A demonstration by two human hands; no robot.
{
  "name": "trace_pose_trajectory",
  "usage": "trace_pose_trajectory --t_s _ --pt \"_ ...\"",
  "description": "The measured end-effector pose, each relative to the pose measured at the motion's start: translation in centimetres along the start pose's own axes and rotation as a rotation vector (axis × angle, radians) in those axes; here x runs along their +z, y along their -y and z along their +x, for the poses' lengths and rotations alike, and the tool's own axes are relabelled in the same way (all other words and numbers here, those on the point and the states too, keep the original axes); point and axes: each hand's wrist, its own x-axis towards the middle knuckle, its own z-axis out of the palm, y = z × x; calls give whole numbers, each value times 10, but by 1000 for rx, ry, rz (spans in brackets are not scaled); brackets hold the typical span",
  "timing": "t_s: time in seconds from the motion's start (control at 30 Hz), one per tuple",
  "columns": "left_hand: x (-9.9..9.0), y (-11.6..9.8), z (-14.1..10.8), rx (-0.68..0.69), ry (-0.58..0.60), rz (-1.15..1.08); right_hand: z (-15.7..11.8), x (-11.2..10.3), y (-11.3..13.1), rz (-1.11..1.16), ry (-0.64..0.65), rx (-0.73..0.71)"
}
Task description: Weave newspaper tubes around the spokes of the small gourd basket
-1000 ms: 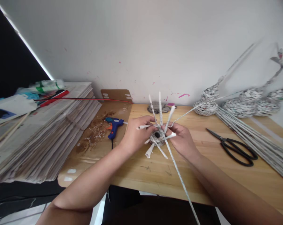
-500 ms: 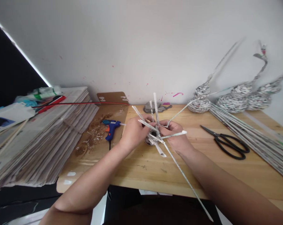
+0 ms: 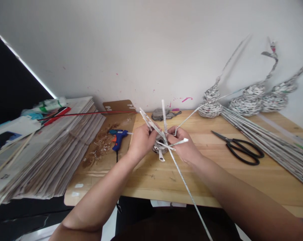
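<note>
Both hands are at a small round weave of rolled newspaper, dark and hollow in the middle, with several paper tubes sticking out of it. My left hand is closed at its left side, the fingers pinching tubes that lean up and left. At the right side my right hand grips a thin newspaper strand, which runs up toward the woven gourds. Another long paper strand comes down from the weave past the table's front edge. One tube stands nearly upright between the hands. The fingertips are partly hidden.
Black scissors lie to the right, beside a bundle of newspaper tubes. Woven paper gourds stand by the wall. At left are a blue glue gun on cardboard and a tall newspaper stack. A grey cloth lies behind.
The weave has turned a little between my hands, and its tubes now point differently. My left hand holds tubes closer together. The view has shifted slightly.
</note>
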Motion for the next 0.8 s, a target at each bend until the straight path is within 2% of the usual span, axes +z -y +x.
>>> trace_pose_trajectory --t_s 0.1,0.27,0.53,0.63,0.8 --pt "-2 0 1 13 13 -8 2 0 5 98 29 76" --pt "-4 3 0 88 36 -111 1 3 6 145 -17 69" --pt "-13 -5 1 151 104 58 0 6 6 169 -54 65" --pt "-13 -5 1 188 92 101 1 5 9 182 -15 86" --pt "-14 -2 4 168 70 106 3 4 11 267 10 123"
